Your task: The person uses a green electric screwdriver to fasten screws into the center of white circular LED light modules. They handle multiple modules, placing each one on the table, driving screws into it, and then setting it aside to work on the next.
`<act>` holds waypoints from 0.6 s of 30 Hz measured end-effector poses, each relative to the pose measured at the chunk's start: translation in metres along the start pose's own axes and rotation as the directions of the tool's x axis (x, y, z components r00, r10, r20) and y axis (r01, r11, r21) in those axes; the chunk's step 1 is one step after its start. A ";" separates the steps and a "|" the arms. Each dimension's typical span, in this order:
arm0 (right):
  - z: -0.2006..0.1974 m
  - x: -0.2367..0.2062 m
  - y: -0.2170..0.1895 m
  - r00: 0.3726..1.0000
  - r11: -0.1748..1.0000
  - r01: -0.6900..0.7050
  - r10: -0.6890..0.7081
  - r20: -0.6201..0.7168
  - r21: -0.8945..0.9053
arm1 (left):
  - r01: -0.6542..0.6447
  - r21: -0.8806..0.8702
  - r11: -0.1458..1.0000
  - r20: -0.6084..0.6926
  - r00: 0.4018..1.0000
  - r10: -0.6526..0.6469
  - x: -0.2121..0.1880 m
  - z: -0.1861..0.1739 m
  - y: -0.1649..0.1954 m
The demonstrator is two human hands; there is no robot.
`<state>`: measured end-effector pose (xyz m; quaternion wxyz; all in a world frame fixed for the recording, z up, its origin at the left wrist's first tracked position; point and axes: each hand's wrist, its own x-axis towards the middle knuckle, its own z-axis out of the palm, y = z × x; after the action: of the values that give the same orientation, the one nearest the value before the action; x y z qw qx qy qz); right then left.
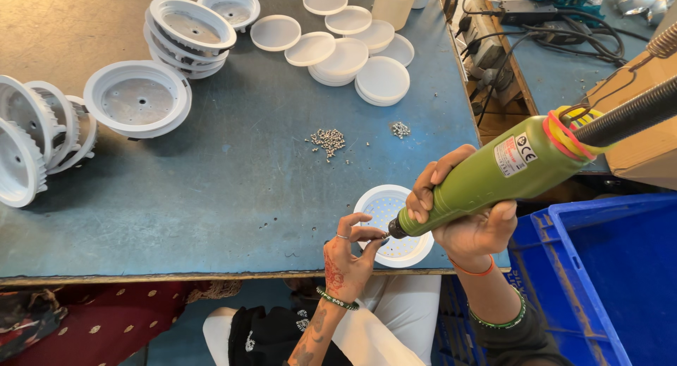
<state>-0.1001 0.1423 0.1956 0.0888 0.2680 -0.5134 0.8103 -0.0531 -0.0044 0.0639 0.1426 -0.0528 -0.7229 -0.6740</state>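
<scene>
White lamp housing [392,228] under right hand [465,218]

Bare tabletop [233,175] is lying open left of the round lamp housing [395,225] — only two small screw heaps [328,140] are sitting in the way further back. Stacked white discs [352,49] are crowding the far side, and a blue crate [599,267] is blocking the right.

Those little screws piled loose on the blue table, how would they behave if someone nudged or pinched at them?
The screws would probably scatter, since they lie loose in a heap. Each looks tiny and shiny, so likely fiddly and slippery to pinch. On the flat table they might roll a short way.
</scene>
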 end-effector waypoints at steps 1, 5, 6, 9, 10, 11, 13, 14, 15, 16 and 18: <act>0.001 0.002 -0.002 1.000 1.000 0.003 -0.003 -0.023 -0.007 | 0.034 0.026 0.999 0.021 0.999 -0.034 0.002 0.000 0.005; -0.005 0.008 -0.010 1.000 0.997 -0.001 0.000 -0.012 -0.073 | -0.001 0.119 0.993 0.073 0.997 -0.008 0.012 0.000 0.022; -0.010 0.009 -0.012 1.000 0.996 0.000 -0.002 -0.024 -0.085 | -0.050 0.136 0.989 0.079 0.996 0.039 0.014 0.001 0.025; -0.028 0.006 -0.013 0.998 0.991 -0.007 -0.003 -0.069 -0.136 | -0.266 0.244 0.933 0.197 0.955 0.221 0.017 0.004 0.023; -0.032 0.005 -0.014 0.996 0.988 -0.012 -0.001 -0.085 -0.155 | -0.360 0.308 0.881 0.267 0.921 0.283 0.018 0.005 0.023; -0.041 0.000 -0.014 0.995 0.986 -0.019 0.002 -0.100 -0.166 | -0.453 0.364 0.814 0.339 0.878 0.337 0.016 0.009 0.019; -0.044 -0.010 -0.008 0.991 0.984 -0.032 0.008 -0.134 -0.178 | -0.545 0.447 0.709 0.462 0.820 0.339 0.012 0.004 0.012; -0.047 -0.014 -0.004 0.990 0.982 -0.029 0.002 -0.144 -0.186 | -0.547 0.480 0.686 0.502 0.812 0.297 0.010 0.005 0.008; -0.049 -0.020 0.002 0.988 0.981 -0.028 -0.002 -0.155 -0.192 | -0.550 0.512 0.660 0.541 0.803 0.250 0.007 0.003 0.003; -0.051 -0.024 0.005 0.986 0.979 -0.028 -0.006 -0.166 -0.200 | -0.552 0.512 0.658 0.540 0.803 0.253 0.006 0.002 -0.001; -0.058 -0.031 0.012 0.985 0.981 -0.033 -0.001 -0.174 -0.189 | -0.559 0.509 0.655 0.541 0.799 0.261 0.005 0.004 -0.010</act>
<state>-0.0994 0.1923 0.1510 0.1519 0.1827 -0.5812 0.7783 -0.0613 -0.0022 0.0559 0.1446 -0.3107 -0.8896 -0.3020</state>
